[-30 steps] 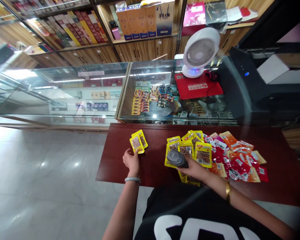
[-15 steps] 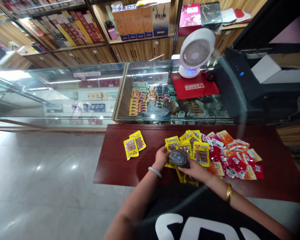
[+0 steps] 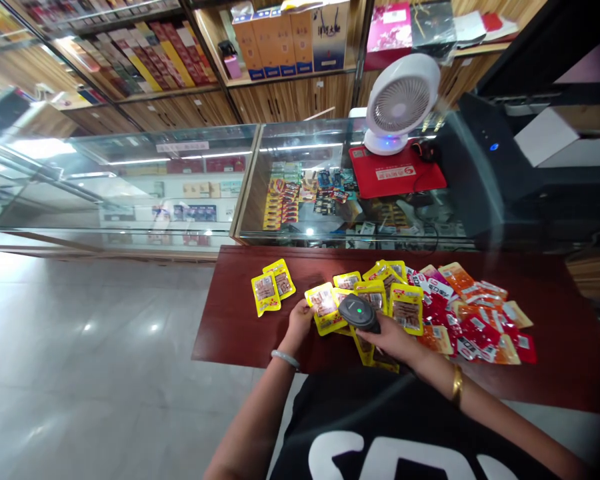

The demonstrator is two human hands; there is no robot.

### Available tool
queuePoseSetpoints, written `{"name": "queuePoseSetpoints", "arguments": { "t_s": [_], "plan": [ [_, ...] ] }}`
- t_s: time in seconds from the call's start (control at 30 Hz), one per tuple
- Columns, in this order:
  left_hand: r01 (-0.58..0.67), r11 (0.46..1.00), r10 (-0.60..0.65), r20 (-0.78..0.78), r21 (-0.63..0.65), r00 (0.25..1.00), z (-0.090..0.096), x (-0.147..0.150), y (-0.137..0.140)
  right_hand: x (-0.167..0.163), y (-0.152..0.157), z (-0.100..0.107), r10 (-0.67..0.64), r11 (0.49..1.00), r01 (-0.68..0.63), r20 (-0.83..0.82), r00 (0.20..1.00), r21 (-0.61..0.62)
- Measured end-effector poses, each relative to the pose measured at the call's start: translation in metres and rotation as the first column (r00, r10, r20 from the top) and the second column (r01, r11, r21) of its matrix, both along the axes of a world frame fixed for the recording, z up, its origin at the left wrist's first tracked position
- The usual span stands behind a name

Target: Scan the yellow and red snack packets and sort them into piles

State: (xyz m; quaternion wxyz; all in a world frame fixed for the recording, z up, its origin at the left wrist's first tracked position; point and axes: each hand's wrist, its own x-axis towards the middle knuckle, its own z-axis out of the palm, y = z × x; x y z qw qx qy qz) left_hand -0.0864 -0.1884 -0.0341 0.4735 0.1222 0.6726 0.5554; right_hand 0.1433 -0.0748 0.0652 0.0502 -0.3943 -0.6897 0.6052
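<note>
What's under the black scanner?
Yellow packets poke out around the scanner, which the right hand holds. The left hand grips one packet beside it. Whatever is right beneath the scanner is covered, so I can't see that.

The left hand (image 3: 300,321) is off the left-hand packet (image 3: 265,293), which now lies loose, a little farther left and nearer against its neighbour (image 3: 283,277). Instead it pinches another yellow packet (image 3: 323,305) — slid out left from the yellow pile (image 3: 407,311). The scanner (image 3: 353,315) light — blue half a second ago — glows green.
</note>
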Motion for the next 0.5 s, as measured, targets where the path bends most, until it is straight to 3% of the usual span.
{"name": "queuePoseSetpoints", "arguments": {
  "t_s": [0.1,0.23,0.27,0.33,0.4,0.43,0.5],
  "plan": [
    [-0.05,0.999,0.049,-0.093,-0.013,0.994,0.01,-0.026,-0.007,0.002,-0.002,-0.003,0.03,0.999,-0.029,0.009,1.0,-0.045],
    [-0.161,0.974,0.103,-0.322,-0.157,0.941,0.029,-0.083,-0.019,0.006,-0.003,-0.008,0.023,0.997,-0.021,0.031,0.999,-0.071],
    [-0.216,0.955,0.11,-0.431,-0.205,0.896,0.034,-0.096,-0.022,0.008,-0.004,-0.009,0.018,0.998,-0.017,0.029,0.999,-0.066],
    [-0.369,0.891,0.093,-0.688,-0.266,0.72,0.041,-0.109,-0.025,0.01,-0.004,-0.013,0.012,0.998,-0.011,0.03,0.999,-0.058],
    [-0.464,0.847,0.029,-0.85,-0.259,0.527,0.043,-0.105,-0.024,0.013,-0.004,-0.017,0.004,0.999,-0.002,0.046,0.999,-0.048],
    [-0.448,0.855,-0.007,-0.871,-0.259,0.491,0.042,-0.095,-0.021,0.014,-0.003,-0.019,-0.003,0.999,0.005,0.058,0.998,-0.04],
    [-0.272,0.918,-0.089,-0.818,-0.29,0.569,0.035,-0.066,-0.012,0.015,-0.002,-0.02,-0.016,1.0,0.018,0.076,0.997,-0.023]
  ]
}}
